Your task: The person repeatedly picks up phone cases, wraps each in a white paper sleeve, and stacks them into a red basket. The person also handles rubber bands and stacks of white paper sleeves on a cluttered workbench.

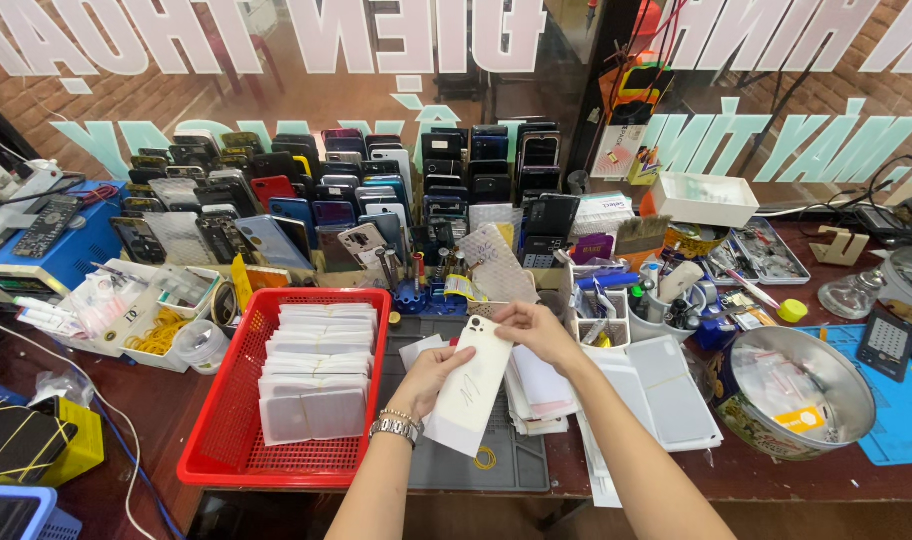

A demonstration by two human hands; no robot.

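My left hand (428,376) and my right hand (533,328) hold a white phone back cover (474,378) between them, over the dark work mat (516,460). The left hand, with a metal watch on its wrist, grips the cover's lower left edge. At the cover's top corner, by the camera cutout, the right hand pinches it. A white packet lies just under the cover. To the left stands a red plastic basket (216,440) filled with rows of white packets (316,370).
Several phones and phone backs stand in rows at the back (356,190). A stack of white packets and clear sheets (666,390) lies to the right, beside a metal bowl (801,390). Tool cups (666,290), a blue box (56,250) and trays crowd the table.
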